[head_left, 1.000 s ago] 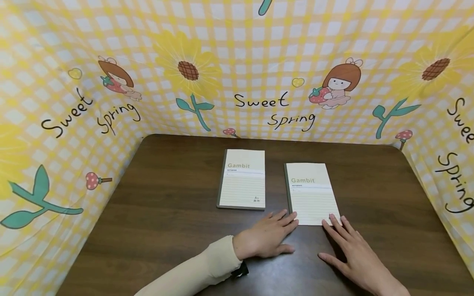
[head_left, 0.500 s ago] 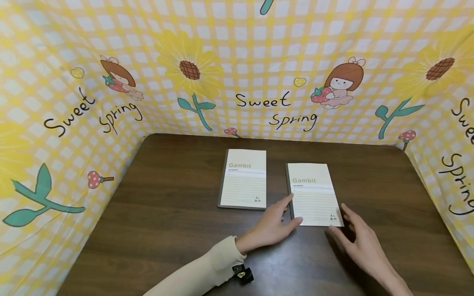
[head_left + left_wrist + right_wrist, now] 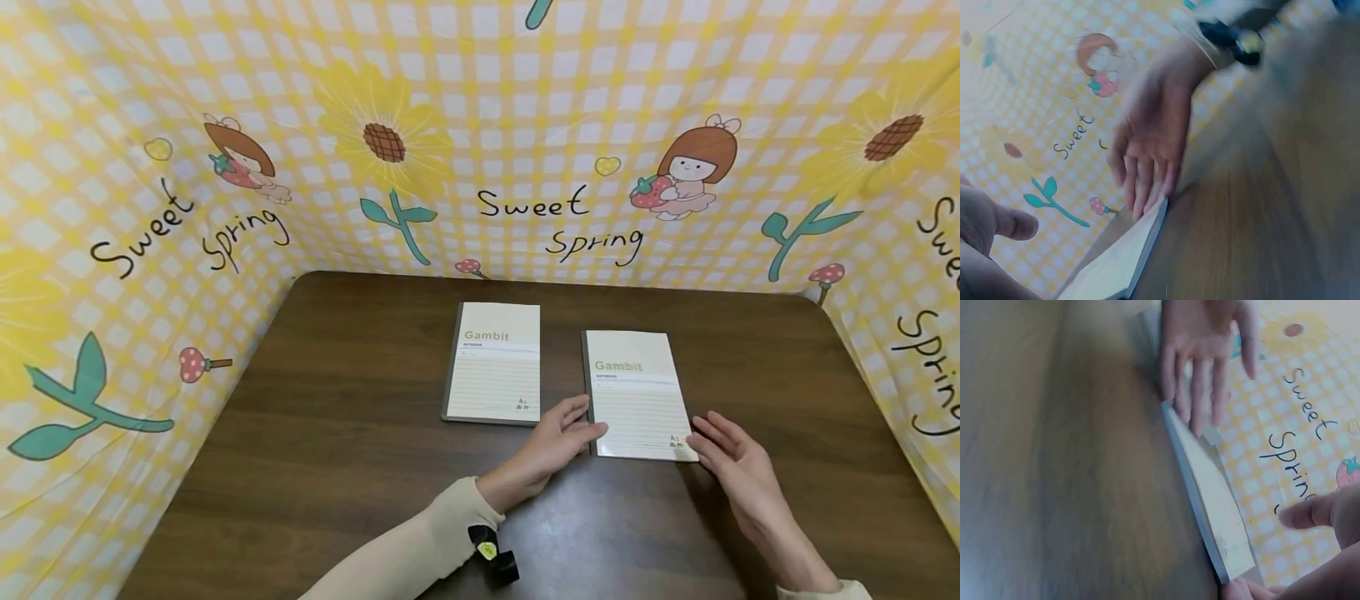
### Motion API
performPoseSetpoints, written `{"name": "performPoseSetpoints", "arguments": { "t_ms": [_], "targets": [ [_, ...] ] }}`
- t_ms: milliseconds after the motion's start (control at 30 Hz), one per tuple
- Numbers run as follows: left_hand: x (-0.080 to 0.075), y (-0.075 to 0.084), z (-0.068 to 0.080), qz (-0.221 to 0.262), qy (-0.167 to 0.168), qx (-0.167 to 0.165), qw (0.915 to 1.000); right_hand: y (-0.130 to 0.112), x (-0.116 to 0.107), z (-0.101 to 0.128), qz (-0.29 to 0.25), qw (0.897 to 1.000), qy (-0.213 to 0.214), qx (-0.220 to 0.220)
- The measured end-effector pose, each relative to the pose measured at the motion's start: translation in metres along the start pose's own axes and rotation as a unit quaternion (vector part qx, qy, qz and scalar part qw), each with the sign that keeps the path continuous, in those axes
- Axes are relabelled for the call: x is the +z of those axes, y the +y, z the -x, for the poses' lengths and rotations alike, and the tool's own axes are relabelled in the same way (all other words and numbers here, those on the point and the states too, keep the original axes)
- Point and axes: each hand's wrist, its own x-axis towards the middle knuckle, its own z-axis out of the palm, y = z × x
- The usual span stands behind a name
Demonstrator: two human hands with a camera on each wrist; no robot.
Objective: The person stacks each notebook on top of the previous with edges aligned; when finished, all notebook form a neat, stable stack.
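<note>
Two white "Gambit" notebooks with grey spines lie flat on the brown table. At the spine of the right-hand notebook [image 3: 637, 408], near its lower end, my left hand [image 3: 551, 446] rests with its thumb raised over the cover. Opposite, my right hand [image 3: 746, 475] has its fingers along the lower right edge of that notebook. The left wrist view shows the right hand [image 3: 1154, 131] with straight fingers right at the notebook's edge [image 3: 1125, 259]. In the right wrist view, the left hand [image 3: 1200, 362] likewise reaches the notebook [image 3: 1216, 500] with extended fingers.
Left of the handled notebook lies the other notebook [image 3: 495, 367], a narrow gap between them. Yellow checked cloth [image 3: 525, 125] printed with flowers and "Sweet Spring" stands around the back and sides of the table [image 3: 315, 467]. A black wrist strap [image 3: 491, 554] hangs at the left sleeve.
Both hands have gone from lying over the notebook's lower corners to its two sides, palms turned inward. The notebook has shifted slightly to the right in the latest half second.
</note>
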Motion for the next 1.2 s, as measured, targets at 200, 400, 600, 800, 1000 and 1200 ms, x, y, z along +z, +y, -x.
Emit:
{"name": "performPoseSetpoints", "arguments": {
  "t_ms": [200,400,600,800,1000,1200],
  "targets": [
    [0.001,0.005,-0.006,0.121,0.024,-0.037,0.9917,0.004,-0.006,-0.004,-0.075,0.997,-0.019,0.013],
    [0.002,0.003,-0.008,0.146,0.045,-0.050,0.9870,0.011,-0.015,-0.004,-0.071,0.996,-0.043,0.034],
    [0.006,0.000,-0.007,0.106,0.064,-0.037,0.9916,0.012,-0.022,-0.005,-0.068,0.991,-0.076,0.084],
    [0.006,-0.002,-0.001,0.080,0.068,-0.005,0.9945,0.012,-0.023,-0.002,-0.061,0.988,-0.104,0.095],
    [0.000,0.004,0.006,0.037,0.067,0.028,0.9967,0.008,-0.017,0.000,-0.049,0.991,-0.103,0.073],
    [-0.019,0.013,0.009,-0.035,0.059,0.070,0.9952,-0.006,-0.006,-0.004,-0.051,0.992,-0.110,0.028]
  ]
}}
